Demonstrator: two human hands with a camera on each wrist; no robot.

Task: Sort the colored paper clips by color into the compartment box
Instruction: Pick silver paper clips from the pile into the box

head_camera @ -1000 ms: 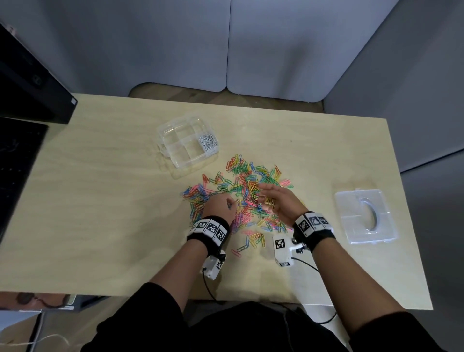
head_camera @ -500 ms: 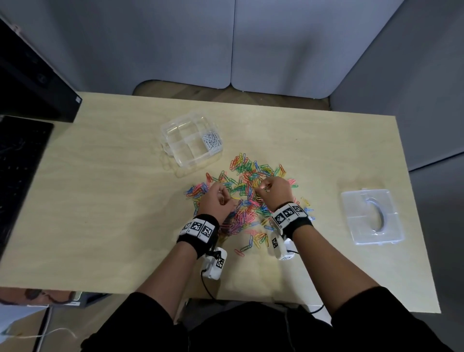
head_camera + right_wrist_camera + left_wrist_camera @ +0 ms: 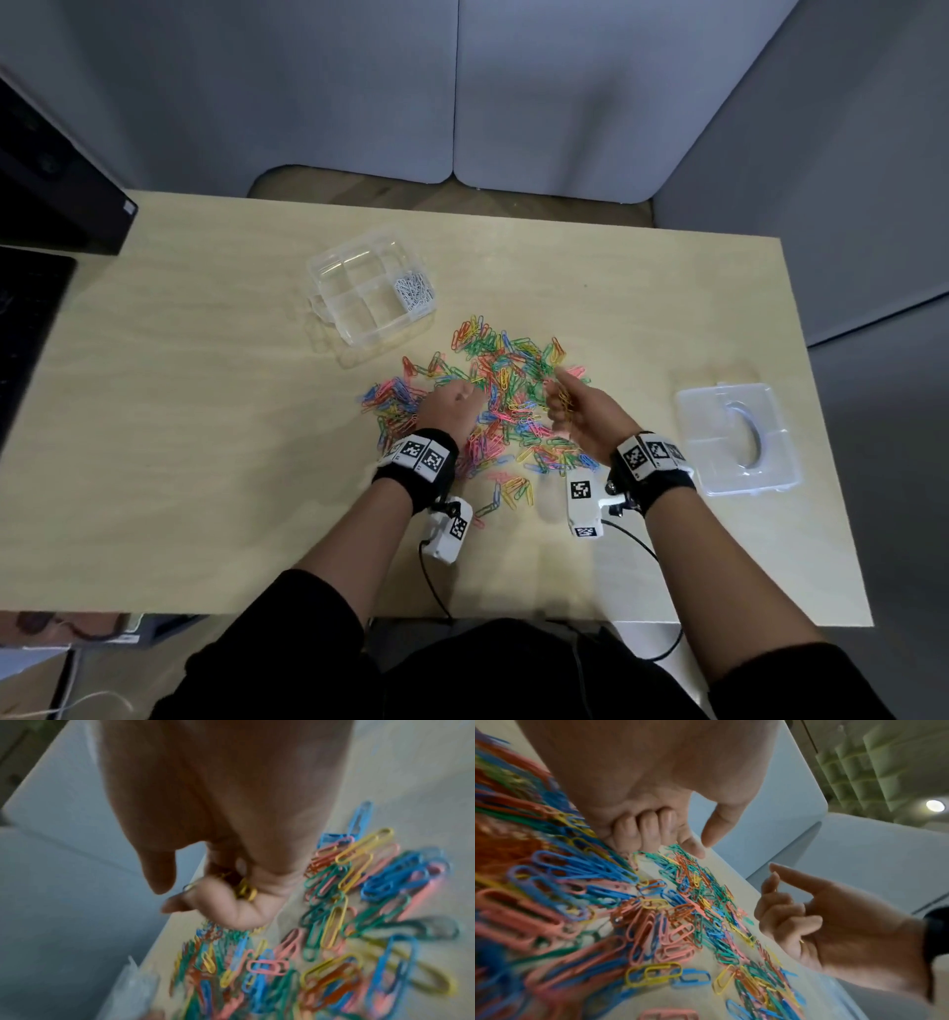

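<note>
A loose pile of coloured paper clips point(image 3: 506, 395) lies mid-table. The clear compartment box point(image 3: 359, 313) stands behind it to the left, with white clips point(image 3: 413, 290) in its right-hand compartment. My left hand point(image 3: 464, 395) sits on the pile's left part. In the left wrist view the left hand point(image 3: 704, 845) has three fingers curled into the palm, and the index tip touches a green clip; I see nothing held. My right hand point(image 3: 557, 406) is raised over the pile's right side, half turned up, and grips a bunch of yellow clips point(image 3: 245, 890).
The box's clear lid point(image 3: 734, 442) lies flat near the table's right edge. A black monitor and keyboard point(image 3: 31, 288) occupy the far left. Grey partition panels stand behind the table. Bare tabletop shows in front of the pile and to the left.
My right hand lay knuckles up on the pile; it has since lifted, shifted right and turned up with yellow clips in it. My left hand has stayed on the pile's left part.
</note>
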